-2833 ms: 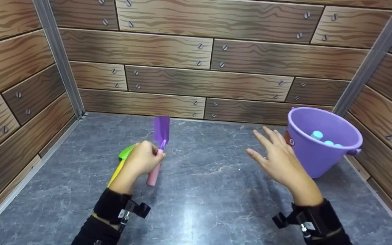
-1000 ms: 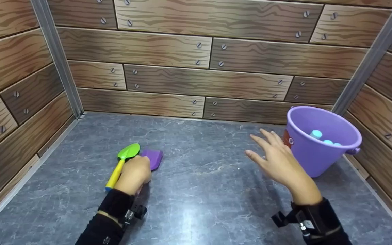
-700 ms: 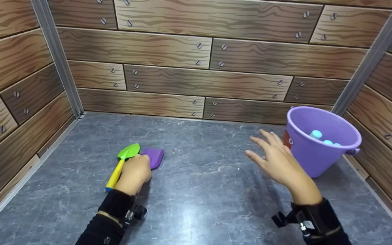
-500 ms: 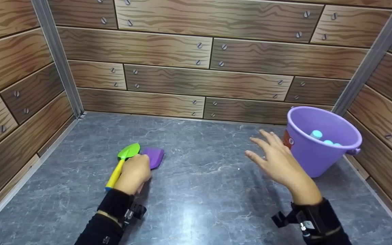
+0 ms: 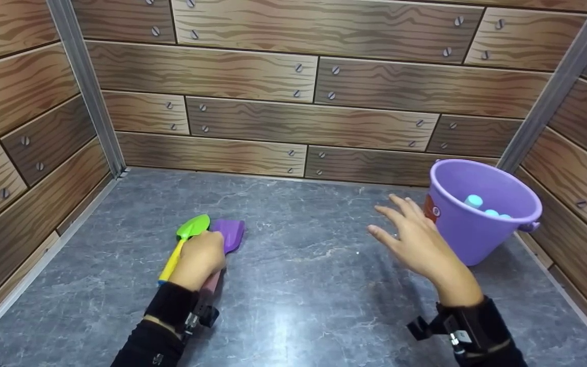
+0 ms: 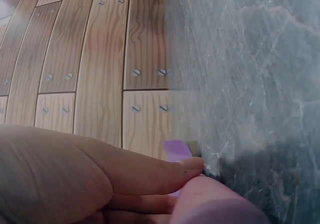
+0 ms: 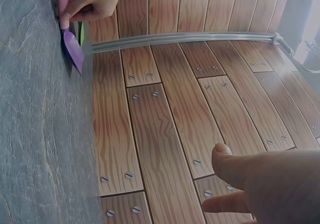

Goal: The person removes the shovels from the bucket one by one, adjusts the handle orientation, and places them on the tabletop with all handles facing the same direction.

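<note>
The purple shovel (image 5: pixel 230 235) pointed blade-forward, leaning slightly right, its pink handle (image 5: pixel 212 282) pinched in the left hand (image 5: pixel 202 257), beside the green trowel (image 5: pixel 194 226). Well apart, the right hand (image 5: pixel 416 237), fingers spread, held nothing near the bucket (image 5: pixel 469 237).

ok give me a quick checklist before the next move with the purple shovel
1. Left hand gripping the purple shovel by its pink handle: ok.
2. Right hand free, holding nothing: ok.
3. Bucket standing upright: ok.
4. Left hand clear of the green shovel: cannot tell; the two overlap in the head view.
5. Whole contents of the bucket in sight: not ok; a few blue tops show, the wall hides the rest.
</note>
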Demonstrator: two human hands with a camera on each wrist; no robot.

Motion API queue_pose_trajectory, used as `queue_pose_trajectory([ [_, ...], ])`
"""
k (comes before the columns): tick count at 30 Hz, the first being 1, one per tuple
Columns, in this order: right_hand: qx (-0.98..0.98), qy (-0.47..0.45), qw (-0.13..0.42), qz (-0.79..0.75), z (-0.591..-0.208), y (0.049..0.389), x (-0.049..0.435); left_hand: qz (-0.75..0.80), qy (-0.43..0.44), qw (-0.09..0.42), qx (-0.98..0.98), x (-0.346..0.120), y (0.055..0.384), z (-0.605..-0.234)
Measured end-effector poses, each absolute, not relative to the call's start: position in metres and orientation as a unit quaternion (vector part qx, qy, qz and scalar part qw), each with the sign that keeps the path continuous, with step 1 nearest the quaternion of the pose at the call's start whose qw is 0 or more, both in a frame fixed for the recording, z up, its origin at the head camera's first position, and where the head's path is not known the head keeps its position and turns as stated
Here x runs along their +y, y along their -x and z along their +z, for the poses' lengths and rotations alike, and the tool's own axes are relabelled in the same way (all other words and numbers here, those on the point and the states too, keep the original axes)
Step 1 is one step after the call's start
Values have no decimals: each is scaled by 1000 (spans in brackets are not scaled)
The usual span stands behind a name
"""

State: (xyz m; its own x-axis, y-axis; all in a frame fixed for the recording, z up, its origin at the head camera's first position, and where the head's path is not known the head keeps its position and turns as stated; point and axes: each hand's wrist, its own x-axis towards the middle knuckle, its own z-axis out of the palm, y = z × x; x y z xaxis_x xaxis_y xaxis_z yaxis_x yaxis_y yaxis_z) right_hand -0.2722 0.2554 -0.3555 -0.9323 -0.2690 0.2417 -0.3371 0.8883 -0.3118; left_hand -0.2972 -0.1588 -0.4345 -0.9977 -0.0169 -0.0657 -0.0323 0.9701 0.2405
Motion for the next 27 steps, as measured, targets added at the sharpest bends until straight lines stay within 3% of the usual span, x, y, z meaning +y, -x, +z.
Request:
queue_pose_trajectory([
  [3,-967,-157,98,175,-356,272,256,128,11,23,991,-158,300,-438],
  [12,-968,-157,94,172,-355,273,256,123,2,-23,992,-179,349,-506],
  [18,-973,-145,100,152,-355,274,258,128,9,-2,992,-174,336,-487],
  [27,-978,-139,79,138,-356,274,258,148,15,17,989,-155,292,-431],
])
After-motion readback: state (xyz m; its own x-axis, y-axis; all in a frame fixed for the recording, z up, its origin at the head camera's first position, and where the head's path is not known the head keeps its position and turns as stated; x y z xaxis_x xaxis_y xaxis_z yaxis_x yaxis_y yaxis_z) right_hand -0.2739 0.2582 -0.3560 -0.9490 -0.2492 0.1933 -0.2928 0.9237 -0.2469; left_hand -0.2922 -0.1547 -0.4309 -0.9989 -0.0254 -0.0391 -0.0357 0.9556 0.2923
